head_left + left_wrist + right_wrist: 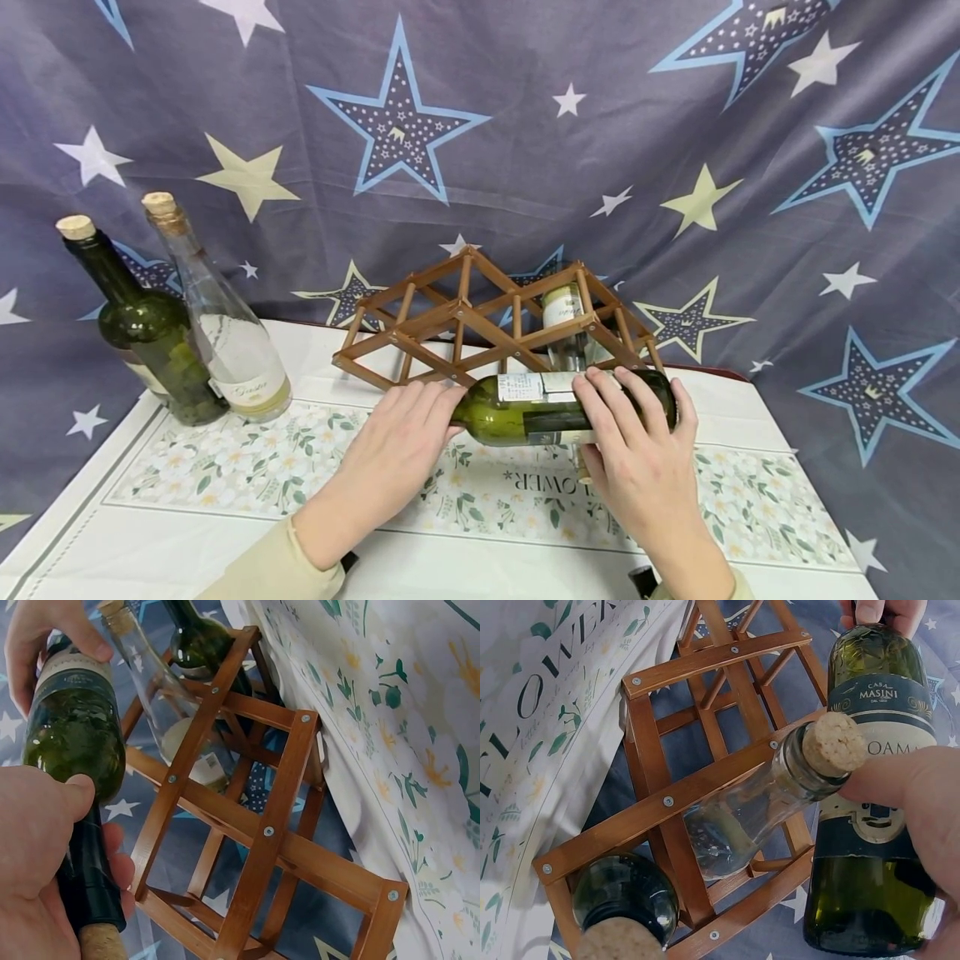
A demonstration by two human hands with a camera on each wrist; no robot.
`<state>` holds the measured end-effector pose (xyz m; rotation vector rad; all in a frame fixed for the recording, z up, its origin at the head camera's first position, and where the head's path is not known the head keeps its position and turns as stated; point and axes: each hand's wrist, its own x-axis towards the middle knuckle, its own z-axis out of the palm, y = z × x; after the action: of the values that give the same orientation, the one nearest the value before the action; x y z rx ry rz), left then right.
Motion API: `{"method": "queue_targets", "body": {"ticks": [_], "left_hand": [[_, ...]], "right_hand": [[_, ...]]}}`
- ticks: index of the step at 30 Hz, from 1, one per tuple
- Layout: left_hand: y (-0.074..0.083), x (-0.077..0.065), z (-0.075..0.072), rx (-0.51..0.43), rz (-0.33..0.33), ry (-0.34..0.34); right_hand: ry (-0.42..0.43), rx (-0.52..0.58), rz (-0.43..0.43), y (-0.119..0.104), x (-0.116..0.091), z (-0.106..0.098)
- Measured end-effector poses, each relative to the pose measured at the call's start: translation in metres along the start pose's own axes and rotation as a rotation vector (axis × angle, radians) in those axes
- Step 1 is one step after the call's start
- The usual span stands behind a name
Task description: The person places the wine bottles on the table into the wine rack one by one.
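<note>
Bottle of green glass (pixel 555 421), corked and labelled "Masini", is held sideways between 2 hands in front of a wooden rack, neck toward 9 o'clock and base toward 3 o'clock. The left hand (pixel 401 437), at 9 o'clock, wraps its fingers and thumb round the narrow neck. The right hand (pixel 637 450), at 4 o'clock, grips the wider body near the base. The rack (pixel 459 308) stands at 11 o'clock, made of crossed brown slats. It holds 2 corked bottles: a clear bottle (pixel 724 836), its neck passing under the held bottle, and a dark bottle (pixel 622 889), at 7 o'clock in the right wrist view. Far off at 9 o'clock, 2 more corked bottles stand upright side by side, a green one (pixel 168 358) and a clear one (pixel 243 358). Beneath lies a flowered white tablecloth (pixel 480 558); behind, at 12 o'clock, hangs a starry curtain (pixel 525 175).
</note>
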<state>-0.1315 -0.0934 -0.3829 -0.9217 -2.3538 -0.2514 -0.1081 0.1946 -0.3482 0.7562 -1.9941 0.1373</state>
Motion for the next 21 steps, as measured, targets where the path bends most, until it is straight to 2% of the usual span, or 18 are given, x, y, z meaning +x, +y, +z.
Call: {"method": "queue_targets", "body": {"ticks": [21], "left_hand": [[-0.012, -0.020, -0.002, -0.082, -0.059, -0.015]], "right_hand": [[0.016, 0.038, 0.015, 0.002, -0.002, 0.001]]}}
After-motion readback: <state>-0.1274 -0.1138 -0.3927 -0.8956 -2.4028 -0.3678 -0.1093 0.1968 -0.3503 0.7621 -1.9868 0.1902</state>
